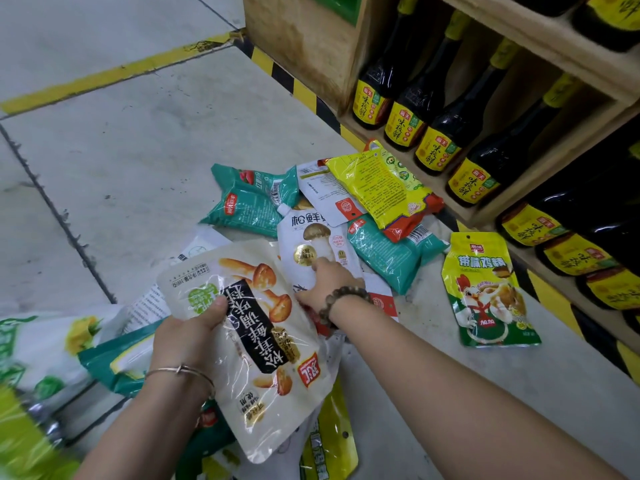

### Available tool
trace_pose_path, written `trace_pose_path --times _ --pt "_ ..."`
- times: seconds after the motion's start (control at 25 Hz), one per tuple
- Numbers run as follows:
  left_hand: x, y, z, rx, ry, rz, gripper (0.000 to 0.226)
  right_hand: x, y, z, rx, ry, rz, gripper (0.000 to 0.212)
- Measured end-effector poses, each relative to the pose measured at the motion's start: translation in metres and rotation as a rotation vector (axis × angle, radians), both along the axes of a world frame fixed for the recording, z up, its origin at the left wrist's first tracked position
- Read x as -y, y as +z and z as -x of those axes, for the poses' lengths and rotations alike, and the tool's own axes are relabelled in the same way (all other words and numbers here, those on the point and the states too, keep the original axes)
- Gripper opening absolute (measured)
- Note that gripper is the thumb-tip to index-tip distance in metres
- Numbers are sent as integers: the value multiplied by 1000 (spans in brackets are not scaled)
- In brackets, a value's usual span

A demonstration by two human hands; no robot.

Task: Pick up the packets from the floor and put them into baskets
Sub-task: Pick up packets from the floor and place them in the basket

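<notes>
Head view: a grey floor [138,150] is seen beside a wooden shelf [301,46] of soy sauce bottles [433,109]. A pile of packets [391,251] lies on it, and no basket is seen. Collecting is judged to be under way. A cream mushroom seasoning pouch [270,341] is held raised by the left hand [194,327], thumb on its front. The right hand [329,285] is stretched onto a white spouted mushroom pouch [311,244]; whether it is grasped cannot be told. Next, a firm pinch and a lift are needed.
</notes>
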State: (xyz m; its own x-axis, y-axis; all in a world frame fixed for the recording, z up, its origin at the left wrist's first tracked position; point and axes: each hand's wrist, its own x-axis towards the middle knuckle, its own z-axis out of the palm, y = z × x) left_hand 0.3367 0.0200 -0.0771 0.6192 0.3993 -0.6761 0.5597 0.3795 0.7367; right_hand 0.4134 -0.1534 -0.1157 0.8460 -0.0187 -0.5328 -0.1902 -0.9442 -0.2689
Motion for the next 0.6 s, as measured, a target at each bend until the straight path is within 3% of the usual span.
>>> trace_pose_path --times 0.24,0.44,0.6 --pt "3 0 1 13 -15 59 6 19 -3 8 45 -313 -369 35" --pt "13 -5 3 43 -80 76 1 87 18 35 237 -768 -736 19" --pt "37 -5 -1 54 -145 161 16 137 34 69 353 -945 -904 17"
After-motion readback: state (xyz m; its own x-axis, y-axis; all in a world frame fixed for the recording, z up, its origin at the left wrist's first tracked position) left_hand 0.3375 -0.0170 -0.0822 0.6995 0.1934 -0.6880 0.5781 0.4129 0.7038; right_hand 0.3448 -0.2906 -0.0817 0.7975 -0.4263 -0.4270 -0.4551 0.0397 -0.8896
